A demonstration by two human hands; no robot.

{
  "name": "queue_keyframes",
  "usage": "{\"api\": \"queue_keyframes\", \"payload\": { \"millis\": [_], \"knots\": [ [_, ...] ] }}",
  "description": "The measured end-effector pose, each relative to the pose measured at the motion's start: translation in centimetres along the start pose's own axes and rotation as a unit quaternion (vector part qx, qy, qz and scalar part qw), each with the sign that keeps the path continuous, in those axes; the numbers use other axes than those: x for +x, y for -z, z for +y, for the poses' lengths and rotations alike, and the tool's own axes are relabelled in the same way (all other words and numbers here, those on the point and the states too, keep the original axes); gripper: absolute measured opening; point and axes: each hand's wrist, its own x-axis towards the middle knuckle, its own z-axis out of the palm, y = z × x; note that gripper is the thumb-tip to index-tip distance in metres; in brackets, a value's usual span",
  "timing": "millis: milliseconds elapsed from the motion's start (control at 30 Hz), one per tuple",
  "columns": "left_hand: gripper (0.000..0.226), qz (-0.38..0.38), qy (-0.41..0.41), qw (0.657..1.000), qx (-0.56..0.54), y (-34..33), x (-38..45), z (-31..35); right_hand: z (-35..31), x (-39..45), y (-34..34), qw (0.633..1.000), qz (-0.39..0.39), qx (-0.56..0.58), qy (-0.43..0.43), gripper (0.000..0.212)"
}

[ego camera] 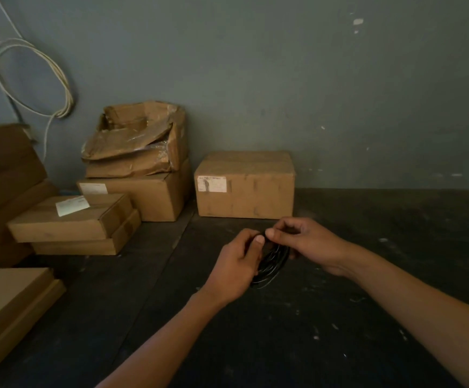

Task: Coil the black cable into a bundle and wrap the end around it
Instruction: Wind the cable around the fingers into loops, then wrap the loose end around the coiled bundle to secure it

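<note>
Both hands, left hand (237, 264) and right hand (308, 243), pinch the coiled black cable (272, 263) in a narrow grip.

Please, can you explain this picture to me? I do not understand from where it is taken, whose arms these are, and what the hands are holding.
There is no machine here. The one picture comes from a camera worn on a person's head, looking forward and down, so the two bare arms are that person's own. The left hand and the right hand meet in the middle and together hold a black cable, already coiled into a small bundle of loops. Both thumbs pinch its top. Below is a dark surface. At its far edge stands a closed cardboard box; more boxes are stacked to the left. A pale cord hangs looped on the grey wall.
</note>
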Motion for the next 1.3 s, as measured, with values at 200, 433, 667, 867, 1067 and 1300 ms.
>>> {"api": "queue_keyframes", "payload": {
  "millis": [200, 433, 667, 867, 1067, 1300],
  "knots": [
    [0.019, 0.037, -0.036, 0.994, 0.096, -2.2, -0.7, -1.6, 1.9, -0.9, -0.8, 0.998, 0.032, 0.030, -0.055, 0.027],
    [0.014, 0.003, 0.062, 0.998, 0.032, -4.6, -1.6, -3.8, 5.5, -2.4, -1.3, 0.988, 0.058, 0.034, -0.142, 0.028],
    [0.022, -0.120, 0.280, 0.942, -0.140, -6.4, -2.4, -5.3, 9.5, -4.4, -1.7, 0.977, 0.048, 0.020, -0.207, 0.025],
    [0.020, -0.121, 0.369, 0.904, -0.182, -9.1, -4.2, -7.2, 12.4, -6.8, -2.4, 0.969, 0.042, -0.021, -0.243, 0.028],
    [0.019, -0.109, 0.385, 0.906, -0.137, -11.0, -6.1, -9.7, 16.2, -11.8, -0.8, 0.951, 0.097, -0.027, -0.293, 0.024],
    [0.019, -0.123, 0.376, 0.916, -0.066, -11.7, -6.7, -10.8, 20.6, -18.1, 0.5, 0.873, -0.045, -0.243, -0.421, 0.021]
  ]
}}
